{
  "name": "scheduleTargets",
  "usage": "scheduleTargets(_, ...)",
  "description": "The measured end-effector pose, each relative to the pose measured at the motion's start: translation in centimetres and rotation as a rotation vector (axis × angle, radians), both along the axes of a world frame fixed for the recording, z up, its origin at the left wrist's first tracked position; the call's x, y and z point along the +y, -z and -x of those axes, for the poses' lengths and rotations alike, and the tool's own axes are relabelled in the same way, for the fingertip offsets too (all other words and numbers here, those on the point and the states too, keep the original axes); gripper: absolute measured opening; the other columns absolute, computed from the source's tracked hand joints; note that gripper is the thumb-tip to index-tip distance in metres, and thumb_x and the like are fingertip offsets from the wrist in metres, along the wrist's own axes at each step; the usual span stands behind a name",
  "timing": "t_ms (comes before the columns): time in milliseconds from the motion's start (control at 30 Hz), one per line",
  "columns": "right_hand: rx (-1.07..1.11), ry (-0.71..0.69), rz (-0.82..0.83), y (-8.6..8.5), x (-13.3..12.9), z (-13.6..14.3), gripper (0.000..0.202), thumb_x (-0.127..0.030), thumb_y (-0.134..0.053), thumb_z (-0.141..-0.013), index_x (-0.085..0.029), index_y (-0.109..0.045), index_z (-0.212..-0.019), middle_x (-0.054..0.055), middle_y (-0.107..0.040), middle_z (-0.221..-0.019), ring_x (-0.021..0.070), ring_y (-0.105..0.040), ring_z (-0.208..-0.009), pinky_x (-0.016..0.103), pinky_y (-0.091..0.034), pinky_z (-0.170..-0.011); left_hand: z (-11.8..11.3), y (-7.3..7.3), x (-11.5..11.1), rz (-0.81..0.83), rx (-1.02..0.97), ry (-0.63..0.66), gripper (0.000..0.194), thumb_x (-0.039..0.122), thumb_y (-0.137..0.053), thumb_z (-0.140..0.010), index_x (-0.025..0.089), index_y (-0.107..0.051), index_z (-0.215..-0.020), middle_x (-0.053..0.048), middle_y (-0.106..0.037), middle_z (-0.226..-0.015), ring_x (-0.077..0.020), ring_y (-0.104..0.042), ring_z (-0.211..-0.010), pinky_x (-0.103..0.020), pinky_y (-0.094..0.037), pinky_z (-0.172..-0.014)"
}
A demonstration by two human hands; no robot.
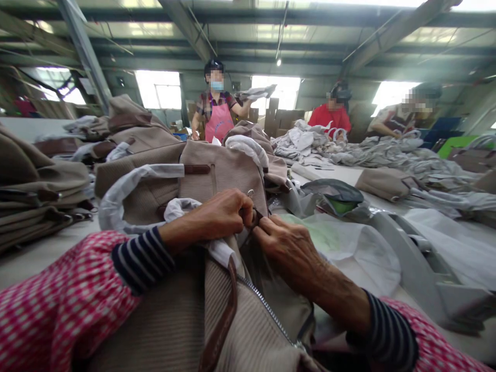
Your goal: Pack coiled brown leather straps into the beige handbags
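Bag (248,336), one, ribbed and brown-grey, lies in the near middle before you, its metal zip (267,307) slanting toward the near right. Your two hands meet over it: your left hand (222,212) is curled, thumb and fingers pinching one small dark piece (256,218), and your right hand (289,245) pinches at it from the right. A second bag (236,173) sits just beyond, one white-wrapped handle (112,201) looping out left; the stacked bags (39,181) at far left overlap too much to count. Cloth (306,142) is heaped along the pale table (344,175) at far right. Three co-workers (329,116) are across it, one wearing a pink apron (219,121), before four bright windows (157,89) and under steel beams (189,31)
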State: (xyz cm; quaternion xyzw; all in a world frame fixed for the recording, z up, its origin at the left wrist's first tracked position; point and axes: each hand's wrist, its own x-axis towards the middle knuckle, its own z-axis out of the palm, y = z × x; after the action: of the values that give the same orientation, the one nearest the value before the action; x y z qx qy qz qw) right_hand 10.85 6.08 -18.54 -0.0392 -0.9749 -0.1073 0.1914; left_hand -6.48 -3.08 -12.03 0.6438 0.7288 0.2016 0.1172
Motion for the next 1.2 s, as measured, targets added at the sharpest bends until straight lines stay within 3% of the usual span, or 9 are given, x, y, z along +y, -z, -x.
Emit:
scheduleTargets(100,-0.093,0.006,0.037,0.2,0.6,1.3,0.02,-0.003,-0.055,-0.1,-0.015,-0.067,-0.11,0.008,-0.071,-0.106,0.0208,-0.062,-0.084,0.035,-0.037,-0.062,0.3,0.0,0.0,-0.001,0.002,0.013,0.028,0.002,-0.052,-0.055,0.015,-0.072,-0.071,0.0,-0.071,-0.073,-0.0168,-0.063,-0.07,-0.026,-0.039,-0.061)
scheduleTargets(300,-0.07,-0.018,0.046,2.0,1.1,2.1,0.012,-0.007,-0.056,-0.102,-0.014,-0.066,-0.104,0.009,-0.07,-0.102,0.0199,-0.062,-0.08,0.033,-0.04,-0.06,0.5,0.0,-0.1,0.002,0.003,0.047,0.028,0.003,-0.052,-0.055,0.015,-0.072,-0.071,0.0,-0.071,-0.076,-0.0165,-0.062,-0.071,-0.027,-0.038,-0.063)
scheduleTargets(433,0.063,-0.058,-0.056,4.6,0.4,2.0,0.023,-0.004,-0.053,-0.099,-0.013,-0.063,-0.119,0.012,-0.069,-0.109,0.024,-0.065,-0.089,0.034,-0.05,-0.066,0.5,0.4,-0.1,-0.039,0.032,0.041,0.027,0.003,-0.051,-0.055,0.015,-0.071,-0.069,-0.001,-0.069,-0.076,-0.016,-0.06,-0.073,-0.027,-0.037,-0.064)
scheduleTargets(533,0.178,-0.125,-0.144,7.2,0.5,2.7,0.041,-0.004,-0.048,-0.099,-0.015,-0.055,-0.137,0.018,-0.066,-0.13,0.0283,-0.065,-0.111,0.038,-0.056,-0.085,1.0,1.0,0.2,-0.055,0.001,0.044,0.027,0.003,-0.052,-0.054,0.016,-0.071,-0.069,-0.001,-0.069,-0.077,-0.0162,-0.061,-0.076,-0.027,-0.038,-0.066)
scheduleTargets(667,0.222,-0.096,-0.09,8.6,1.2,4.7,0.041,-0.001,-0.049,-0.093,-0.019,-0.058,-0.129,0.015,-0.069,-0.123,0.025,-0.068,-0.096,0.034,-0.057,-0.079,1.6,1.7,0.4,-0.086,0.024,0.026,0.027,0.004,-0.052,-0.055,0.016,-0.071,-0.069,-0.002,-0.068,-0.079,-0.0164,-0.061,-0.077,-0.027,-0.037,-0.067)
scheduleTargets(833,0.203,-0.007,0.0,8.7,0.6,6.6,0.035,-0.001,-0.055,-0.089,-0.016,-0.059,-0.121,0.014,-0.071,-0.109,0.0236,-0.068,-0.086,0.031,-0.056,-0.069,1.5,2.2,0.1,-0.109,0.024,0.013,0.028,0.004,-0.051,-0.055,0.017,-0.071,-0.07,-0.001,-0.068,-0.084,-0.0164,-0.062,-0.081,-0.027,-0.038,-0.07)
scheduleTargets(967,0.197,0.063,0.015,8.5,-0.1,6.6,0.022,-0.002,-0.06,-0.085,-0.016,-0.062,-0.103,0.011,-0.072,-0.095,0.0222,-0.066,-0.073,0.031,-0.053,-0.06,1.3,2.3,0.2,-0.102,0.024,0.01,0.03,0.004,-0.051,-0.053,0.017,-0.072,-0.07,-0.001,-0.068,-0.083,-0.0154,-0.062,-0.079,-0.027,-0.037,-0.069)
scheduleTargets(1067,0.26,0.02,0.006,7.1,1.9,3.6,0.019,-0.008,-0.053,-0.096,-0.019,-0.065,-0.106,0.009,-0.072,-0.092,0.0205,-0.066,-0.076,0.03,-0.054,-0.063,1.4,2.6,0.4,-0.118,0.035,-0.003,0.028,0.002,-0.052,-0.054,0.016,-0.072,-0.068,-0.001,-0.066,-0.08,-0.0145,-0.059,-0.076,-0.027,-0.036,-0.067)
scheduleTargets(1200,0.319,-0.001,0.015,3.8,8.8,-3.5,0.033,-0.01,-0.039,-0.103,-0.022,-0.07,-0.108,0.006,-0.069,-0.085,0.0197,-0.064,-0.077,0.034,-0.055,-0.069,1.6,3.1,0.6,-0.139,0.051,-0.011,0.027,0.001,-0.053,-0.055,0.015,-0.072,-0.069,-0.001,-0.065,-0.079,-0.0141,-0.057,-0.074,-0.026,-0.035,-0.065)
